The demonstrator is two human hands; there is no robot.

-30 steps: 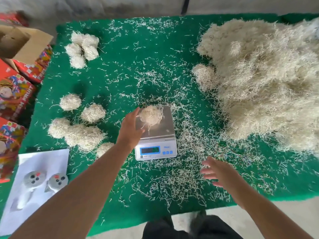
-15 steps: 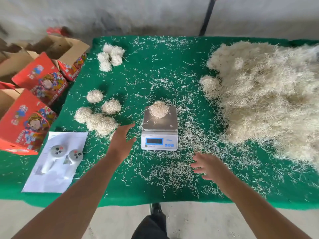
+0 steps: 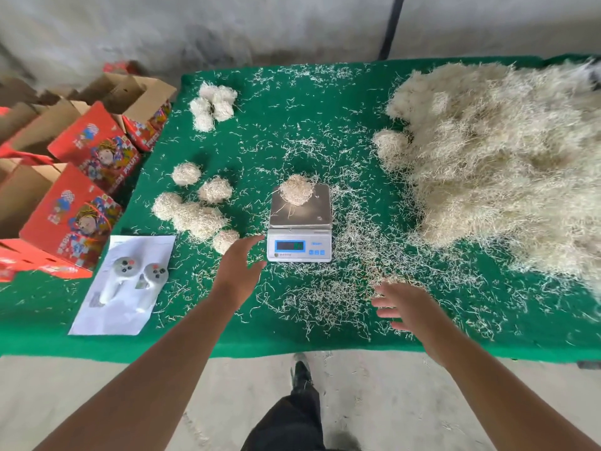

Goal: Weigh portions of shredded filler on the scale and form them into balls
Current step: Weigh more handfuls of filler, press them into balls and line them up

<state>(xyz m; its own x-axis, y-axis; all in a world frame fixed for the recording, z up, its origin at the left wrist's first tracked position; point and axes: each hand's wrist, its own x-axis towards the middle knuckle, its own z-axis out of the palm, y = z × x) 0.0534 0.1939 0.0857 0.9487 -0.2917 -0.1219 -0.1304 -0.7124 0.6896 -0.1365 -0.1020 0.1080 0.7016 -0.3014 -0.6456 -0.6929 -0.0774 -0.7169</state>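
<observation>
Open green table (image 3: 292,102) far of the scale (image 3: 300,227), only loose shreds there, a hand passes freely. Right side is walled off by the big filler heap (image 3: 507,157). Left of the scale, finished balls (image 3: 195,209) crowd the lane, more balls (image 3: 213,104) at the far left. The near-left corner is taken by a paper sheet (image 3: 123,288) carrying two controllers (image 3: 136,271); red boxes (image 3: 74,190) line the left edge
</observation>
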